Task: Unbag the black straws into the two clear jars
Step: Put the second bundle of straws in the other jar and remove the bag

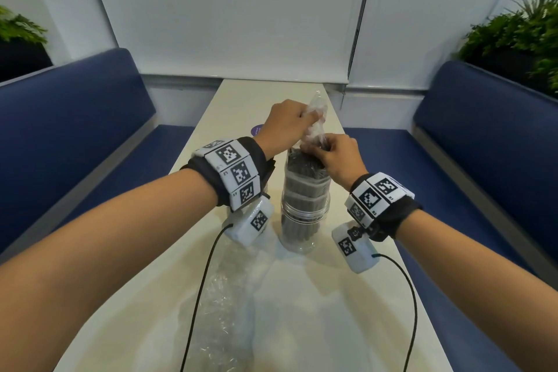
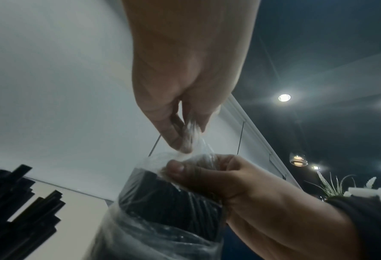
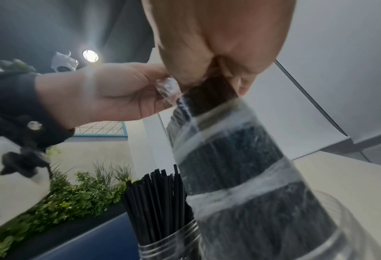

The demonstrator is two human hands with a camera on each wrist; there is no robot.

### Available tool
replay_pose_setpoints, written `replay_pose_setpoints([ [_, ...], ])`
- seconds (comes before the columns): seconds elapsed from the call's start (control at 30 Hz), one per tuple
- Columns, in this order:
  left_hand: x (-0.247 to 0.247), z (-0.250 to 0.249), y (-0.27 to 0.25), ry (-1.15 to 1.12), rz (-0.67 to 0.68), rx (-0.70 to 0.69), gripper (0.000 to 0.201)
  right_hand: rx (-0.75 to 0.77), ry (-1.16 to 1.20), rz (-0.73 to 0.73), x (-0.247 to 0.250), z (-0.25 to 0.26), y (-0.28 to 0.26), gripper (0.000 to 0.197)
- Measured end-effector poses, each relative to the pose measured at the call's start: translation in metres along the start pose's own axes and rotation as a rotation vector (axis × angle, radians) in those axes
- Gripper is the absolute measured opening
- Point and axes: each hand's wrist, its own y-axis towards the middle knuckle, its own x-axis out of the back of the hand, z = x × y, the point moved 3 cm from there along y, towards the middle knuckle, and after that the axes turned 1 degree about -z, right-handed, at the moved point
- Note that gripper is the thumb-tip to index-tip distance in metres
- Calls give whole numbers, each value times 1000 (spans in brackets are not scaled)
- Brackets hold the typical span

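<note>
A clear jar (image 1: 302, 220) stands mid-table with a bundle of black straws (image 1: 305, 187) upright in it, still wrapped in a clear bag (image 1: 317, 109). My left hand (image 1: 305, 118) pinches the bag's loose top above the bundle. Just below it, my right hand (image 1: 317, 149) grips the bagged straw tops. In the right wrist view a second jar (image 3: 169, 246) beside the first holds loose black straws (image 3: 160, 202). From the head camera that jar is mostly hidden behind my left wrist. The left wrist camera shows my left hand's fingers (image 2: 174, 133) pinching the plastic.
An empty crumpled clear bag (image 1: 223, 296) lies on the pale table (image 1: 347, 326) near me, with the two wrist cables across it. Blue benches (image 1: 75, 130) flank the narrow table. A purple sticker (image 1: 256, 130) sits farther back. Plants (image 1: 513, 39) stand behind the benches.
</note>
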Motion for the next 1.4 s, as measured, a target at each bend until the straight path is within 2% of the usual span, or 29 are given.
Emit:
replay_pose_setpoints([
  [0.1, 3, 3, 3, -115, 0, -20, 29, 32, -19, -79, 4, -1, 3, 21],
  [0.13, 3, 8, 5, -144, 14, -2, 31, 51, -24, -95, 5, -2, 4, 22],
  [0.2, 1, 22, 4, -194, 154, 86, 75, 87, -61, -119, 8, -5, 4, 22],
  [0.23, -3, 30, 1, -208, 270, 114, 90, 101, -73, -125, 8, -5, 4, 22],
  [0.27, -9, 37, -2, -205, 397, 109, 91, 114, -69, -120, 8, -5, 3, 21],
  [0.33, -16, 37, -13, -157, 560, 67, 58, 119, -22, -91, 7, -1, 2, 18],
  [0.4, -17, 35, -18, -106, 505, 39, 40, 92, 78, -40, 4, -1, 1, 20],
  [0.47, -15, 38, -16, -33, 368, 39, 36, 49, 196, 7, 3, -3, 0, 21],
  [0.53, -12, 40, -15, 44, 306, 67, 32, 19, 296, 30, 4, -5, -2, 29],
  [0.63, -9, 39, -14, 60, 237, 52, 26, -75, 279, 99, 4, -16, 0, 69],
  [0.7, -8, 35, -15, 66, 159, 26, 23, -156, 315, 229, -1, -25, 1, 83],
  [0.73, -7, 34, -15, 58, 123, 21, 20, -150, 350, 299, -3, -30, 2, 76],
  [0.8, -6, 33, -13, 88, 80, 24, 19, -123, 397, 353, -5, -29, -1, 41],
  [0.87, -9, 35, -12, 175, 48, 40, 34, -123, 410, 308, -5, -26, -3, 22],
  [0.9, -11, 37, -10, 198, 35, 60, 32, -110, 373, 272, -4, -25, -4, 19],
  [1.03, -11, 42, -6, 267, -5, 77, 22, -71, 188, 146, -7, -29, 2, 25],
  [1.1, -8, 44, -5, 247, -1, 78, 25, -64, 219, 142, -9, -27, 3, 22],
  [1.17, -5, 45, -6, 158, -3, 89, 21, -125, 318, 158, -9, -26, 4, 18],
  [1.27, -4, 45, -10, 61, 63, 130, 25, -228, 401, 180, -11, -30, 7, 26],
  [1.4, -6, 43, -13, -13, 195, 209, 27, -205, 403, 53, -4, -28, 10, 21],
])
